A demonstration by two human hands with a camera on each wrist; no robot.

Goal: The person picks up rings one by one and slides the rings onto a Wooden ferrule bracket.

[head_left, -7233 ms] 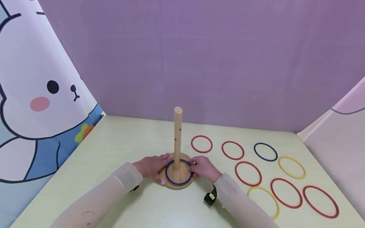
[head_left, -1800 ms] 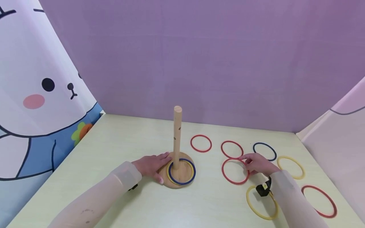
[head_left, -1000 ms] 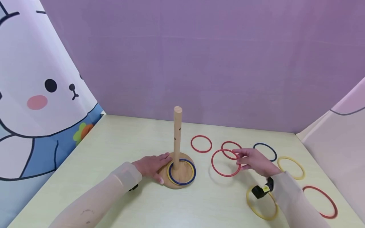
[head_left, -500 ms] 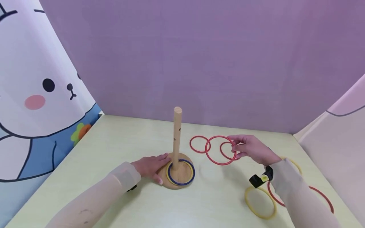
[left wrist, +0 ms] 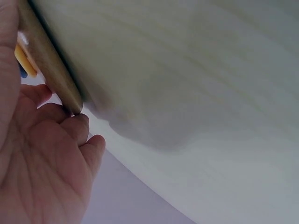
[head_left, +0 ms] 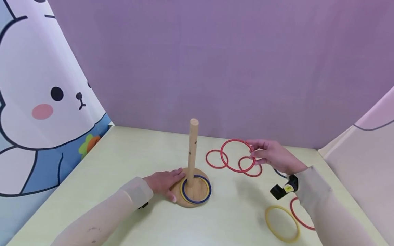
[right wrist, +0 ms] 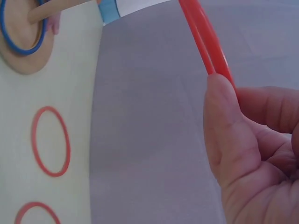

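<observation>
A wooden stand has a round base (head_left: pixel 191 204) and an upright peg (head_left: pixel 192 150). A blue ring (head_left: pixel 210 191) and a yellow ring (head_left: pixel 181 194) lie on the base around the peg. My left hand (head_left: pixel 163 183) holds the base's left side, thumb at the front; in the left wrist view its fingertips (left wrist: pixel 80 122) bend against the rim. To the right of the peg, my right hand (head_left: pixel 272 155) pinches a red ring (head_left: pixel 221 157) between thumb and fingers. This ring is raised and tilted, seen nearly edge-on in the right wrist view.
Two red rings, the nearer-left ring (head_left: pixel 212 167) and another red ring (head_left: pixel 261 169), lie beneath the held one. A yellow ring (head_left: pixel 266 222) and a red ring (head_left: pixel 291 209) lie nearer, the latter partly behind my sleeve. A blue ring (head_left: pixel 279 174) is mostly hidden.
Seven seconds ago my right hand was at the stand's rings. Later it took a red ring from the table, lifting it up and leftward. My left hand stays on the base.
</observation>
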